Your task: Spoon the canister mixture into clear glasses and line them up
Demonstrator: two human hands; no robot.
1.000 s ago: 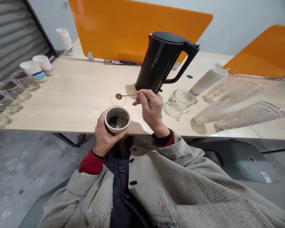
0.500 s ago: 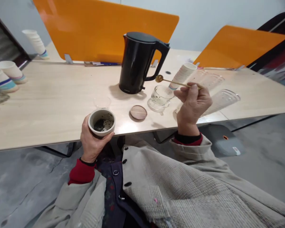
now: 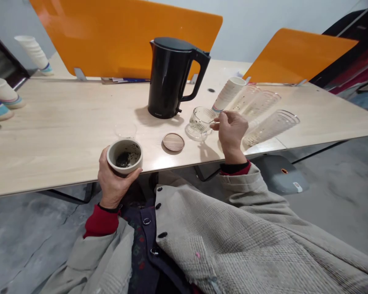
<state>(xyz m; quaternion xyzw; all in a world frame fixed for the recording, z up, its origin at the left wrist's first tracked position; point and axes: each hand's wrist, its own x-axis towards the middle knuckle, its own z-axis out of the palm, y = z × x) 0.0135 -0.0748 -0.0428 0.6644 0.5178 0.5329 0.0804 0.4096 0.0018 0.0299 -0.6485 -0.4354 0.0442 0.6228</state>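
My left hand (image 3: 110,183) is wrapped round a small grey ceramic cup (image 3: 124,153) with dark tea leaves in its bottom, held at the near edge of the wooden table (image 3: 64,134). My right hand (image 3: 231,131) is over the table to the right, its fingers pinched together at the rim of a ribbed glass cup (image 3: 200,119) on a glass saucer. What the pinch holds is too thin to make out. A round wooden lid (image 3: 173,142) lies flat between the two hands.
A black electric kettle (image 3: 171,77) stands behind the lid. A small clear dish (image 3: 125,130) sits beyond the ceramic cup. Stacks of paper cups (image 3: 228,94) and clear plastic cups (image 3: 271,126) lie on their sides at right. More paper cups (image 3: 0,92) stand far left, orange dividers (image 3: 125,36) behind.
My right hand has come down and leftward from mid-air to the glass cup's rim, and the gold spoon it held up no longer shows. The left hand keeps the ceramic cup.
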